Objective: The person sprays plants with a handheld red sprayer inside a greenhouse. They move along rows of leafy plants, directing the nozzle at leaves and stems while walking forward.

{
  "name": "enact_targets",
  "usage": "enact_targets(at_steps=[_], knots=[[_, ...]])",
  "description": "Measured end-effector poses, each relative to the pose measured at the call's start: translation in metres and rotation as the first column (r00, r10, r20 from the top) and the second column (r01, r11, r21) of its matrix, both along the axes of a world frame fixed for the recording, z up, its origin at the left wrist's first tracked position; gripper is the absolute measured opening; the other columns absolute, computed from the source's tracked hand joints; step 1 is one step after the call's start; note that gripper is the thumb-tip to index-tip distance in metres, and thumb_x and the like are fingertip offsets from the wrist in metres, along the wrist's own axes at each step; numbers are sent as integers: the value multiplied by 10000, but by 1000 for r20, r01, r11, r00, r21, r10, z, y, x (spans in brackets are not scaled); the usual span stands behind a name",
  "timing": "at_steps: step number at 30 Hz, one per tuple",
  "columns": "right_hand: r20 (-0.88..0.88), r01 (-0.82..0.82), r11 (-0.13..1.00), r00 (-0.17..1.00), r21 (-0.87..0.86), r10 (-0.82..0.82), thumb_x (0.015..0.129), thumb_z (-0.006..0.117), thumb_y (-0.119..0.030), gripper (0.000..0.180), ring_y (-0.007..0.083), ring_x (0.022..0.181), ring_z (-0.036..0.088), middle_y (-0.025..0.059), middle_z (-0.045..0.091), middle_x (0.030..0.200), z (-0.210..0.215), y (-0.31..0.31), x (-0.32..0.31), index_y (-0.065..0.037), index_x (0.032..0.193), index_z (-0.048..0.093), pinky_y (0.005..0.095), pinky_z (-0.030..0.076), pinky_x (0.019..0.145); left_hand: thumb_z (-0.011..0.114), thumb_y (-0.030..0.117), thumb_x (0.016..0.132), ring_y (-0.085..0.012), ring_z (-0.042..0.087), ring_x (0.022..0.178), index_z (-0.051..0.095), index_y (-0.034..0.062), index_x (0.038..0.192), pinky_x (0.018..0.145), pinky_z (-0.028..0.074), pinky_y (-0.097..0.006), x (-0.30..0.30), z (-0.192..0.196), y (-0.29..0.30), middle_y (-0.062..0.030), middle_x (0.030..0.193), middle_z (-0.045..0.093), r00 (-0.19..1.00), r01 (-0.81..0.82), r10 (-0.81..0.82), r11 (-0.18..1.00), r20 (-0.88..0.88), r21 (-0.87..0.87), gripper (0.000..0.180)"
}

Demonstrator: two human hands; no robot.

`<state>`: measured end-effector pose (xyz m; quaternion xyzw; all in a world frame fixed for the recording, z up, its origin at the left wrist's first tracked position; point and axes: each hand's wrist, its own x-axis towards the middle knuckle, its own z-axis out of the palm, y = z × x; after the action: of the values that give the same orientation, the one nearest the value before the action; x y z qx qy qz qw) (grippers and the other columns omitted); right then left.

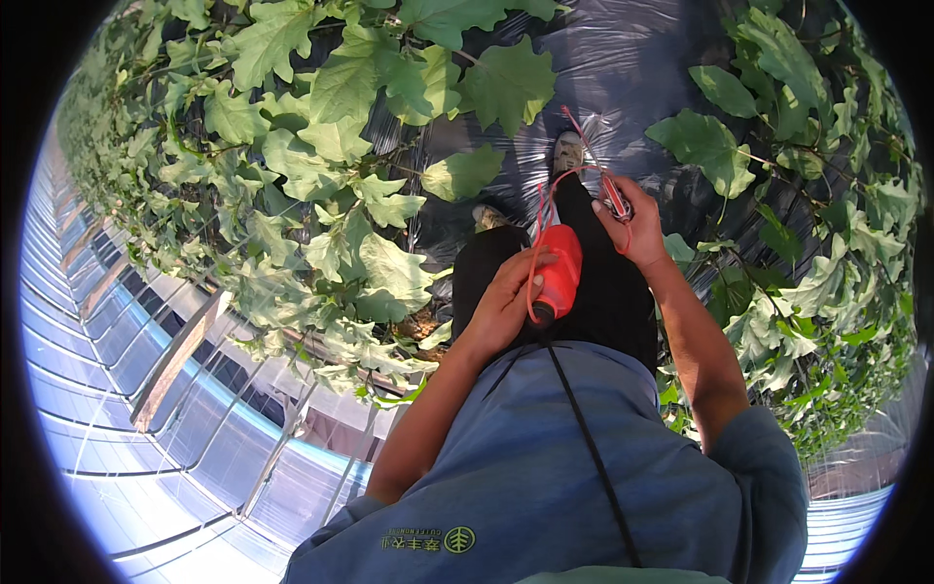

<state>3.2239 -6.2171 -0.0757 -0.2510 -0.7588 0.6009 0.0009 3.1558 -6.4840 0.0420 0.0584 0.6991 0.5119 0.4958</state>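
Note:
Over my lap, my left hand [513, 297] is closed round the side of a red bottle-shaped object [561, 265] with a black end. A thin red cord [582, 169] runs beside it and loops up and across toward my right hand [632, 224]. The fingers of that hand are closed on a small red and silver hand tool [615, 198]. Its exact kind is hard to make out, as the palm covers part of it. One loose end of the cord sticks up above the hands, and another length hangs below the tool.
Broad-leaved plants [341, 146] crowd my left, and more plants [769, 195] stand at my right. Shiny dark plastic film [623, 58] covers the ground ahead, round my shoes [569, 151]. A black strap [593, 457] crosses my blue shirt. Clear greenhouse sheeting [146, 467] lies at the far left.

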Motion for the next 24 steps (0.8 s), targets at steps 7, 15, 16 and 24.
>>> enact_targets(at_steps=[7,15,16,24], knots=[[-14,-10,1000,1000,-14,9,989,823,-65,357,60,870,653,-6,735,1023,2,43,-40,-5,1321,709,248,541,803,548,186,1157,-344,552,1498,658,6,1486,1281,386,-433,-30,4,23,-177,1570,638,987,39,-43,999,-152,-34,391],[79,-128,985,987,-118,138,988,818,-82,326,49,845,618,-20,712,1002,6,31,-112,-6,1282,699,243,514,766,596,229,1126,-423,573,1463,674,72,1479,1242,435,-487,-81,-6,39,-194,1533,664,985,-9,11,1000,-172,13,394],[93,-159,984,982,-79,166,976,825,-94,332,57,836,614,-19,712,981,5,30,-123,-11,1276,708,250,518,770,598,233,1127,-425,570,1469,674,75,1480,1244,435,-488,-89,-7,40,-196,1530,665,978,-9,12,1000,-210,18,394],[234,-407,907,877,-103,420,966,858,-199,354,177,813,689,68,746,947,-52,-4,-230,-3,1234,736,344,573,808,572,240,1138,-428,626,1429,669,78,1479,1225,467,-481,-132,-32,28,-206,1524,666,955,-296,297,953,-6,72,390]])
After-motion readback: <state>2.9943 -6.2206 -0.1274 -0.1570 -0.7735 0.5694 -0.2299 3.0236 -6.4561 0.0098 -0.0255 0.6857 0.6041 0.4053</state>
